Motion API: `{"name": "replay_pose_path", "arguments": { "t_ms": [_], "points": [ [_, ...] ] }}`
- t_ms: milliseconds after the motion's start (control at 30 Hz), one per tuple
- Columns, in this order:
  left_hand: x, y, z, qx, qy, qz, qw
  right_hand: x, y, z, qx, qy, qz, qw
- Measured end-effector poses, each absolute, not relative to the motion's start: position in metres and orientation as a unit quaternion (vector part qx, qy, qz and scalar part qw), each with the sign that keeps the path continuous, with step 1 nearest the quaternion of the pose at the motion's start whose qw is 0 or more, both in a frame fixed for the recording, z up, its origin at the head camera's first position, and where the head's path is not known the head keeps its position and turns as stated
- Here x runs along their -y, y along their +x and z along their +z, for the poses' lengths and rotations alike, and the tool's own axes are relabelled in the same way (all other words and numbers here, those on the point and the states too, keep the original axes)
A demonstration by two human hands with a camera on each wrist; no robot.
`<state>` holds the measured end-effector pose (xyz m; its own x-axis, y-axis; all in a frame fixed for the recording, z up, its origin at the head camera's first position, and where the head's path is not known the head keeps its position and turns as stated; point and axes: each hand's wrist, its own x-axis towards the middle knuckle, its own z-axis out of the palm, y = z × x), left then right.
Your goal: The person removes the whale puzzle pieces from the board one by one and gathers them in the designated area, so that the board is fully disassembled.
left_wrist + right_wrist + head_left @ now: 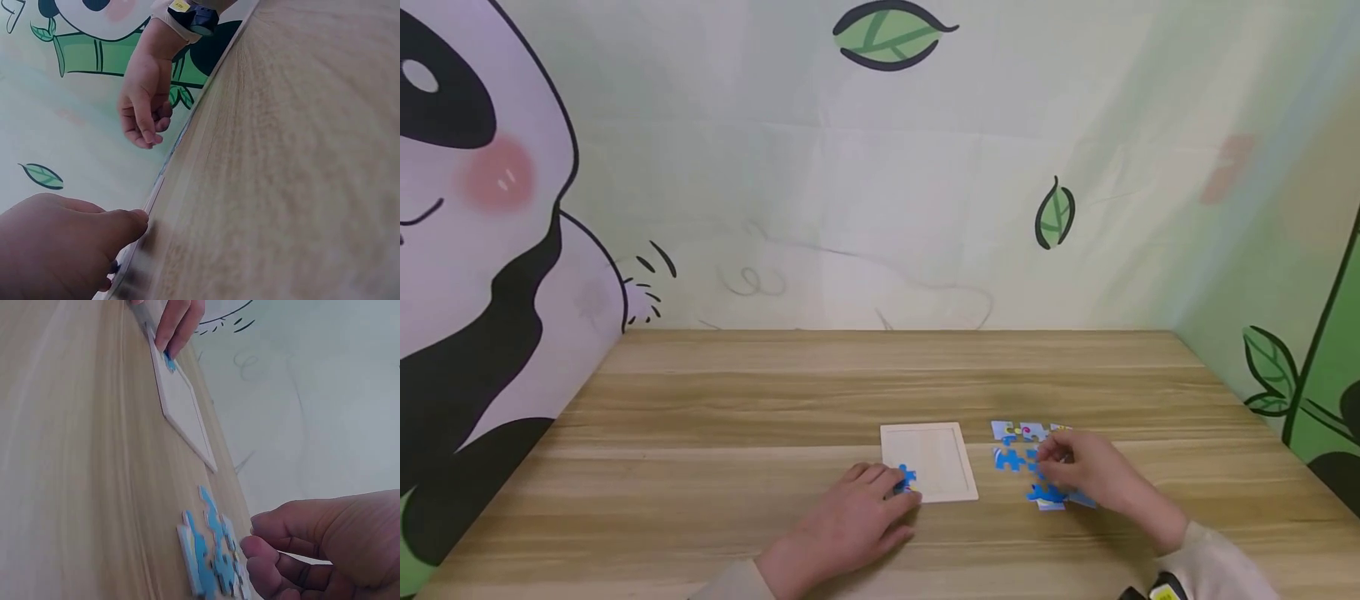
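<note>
A square pale wooden puzzle tray (942, 462) lies on the table, with a blue jigsaw piece (907, 477) in its near left corner. My left hand (861, 517) rests over that corner, fingertips on the piece and thumb along the near rim. The right wrist view shows the fingers (178, 328) of that hand pressing down at the blue piece (169, 361). My right hand (1093, 468) hovers over the loose jigsaw pieces (1009, 459) right of the tray. Its fingers are loosely bent, with nothing seen between thumb and fingertips in the right wrist view.
The loose pieces, blue with printed pictures, lie close together in rough rows, partly covered by the right hand in the head view. Behind the wooden table (737, 392) stands a wall (760, 167) printed with a panda and leaves. A dark device (1165, 587) sits on the right wrist.
</note>
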<state>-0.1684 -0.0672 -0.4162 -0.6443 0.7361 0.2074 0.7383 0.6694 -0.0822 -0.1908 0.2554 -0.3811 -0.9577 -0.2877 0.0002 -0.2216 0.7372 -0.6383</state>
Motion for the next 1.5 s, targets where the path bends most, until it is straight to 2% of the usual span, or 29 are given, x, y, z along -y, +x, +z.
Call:
{"name": "replay_pose_path", "arguments": {
  "t_ms": [267, 567, 633, 833, 933, 1500],
  "points": [
    [0.067, -0.168, -0.416, 0.907, -0.408, -0.002, 0.110, -0.236, -0.197, -0.378, -0.924, -0.168, -0.342, 0.032],
    [0.069, -0.170, -0.412, 0.910, -0.405, -0.006, 0.091, -0.219, -0.201, -0.376, -0.911, -0.184, -0.368, 0.043],
    [0.071, -0.171, -0.413, 0.909, -0.403, -0.002, 0.105, -0.216, -0.203, -0.376, -0.910, -0.189, -0.367, 0.042],
    [0.075, -0.177, -0.419, 0.897, -0.397, 0.003, 0.195, -0.206, -0.208, -0.378, -0.909, -0.195, -0.366, 0.043],
    [0.078, -0.179, -0.420, 0.898, -0.385, -0.004, 0.215, -0.200, -0.210, -0.378, -0.907, -0.199, -0.369, 0.044],
    [0.084, -0.190, -0.425, 0.923, -0.337, -0.035, 0.180, -0.169, -0.217, -0.380, -0.898, -0.231, -0.374, 0.040]
  ]
}}
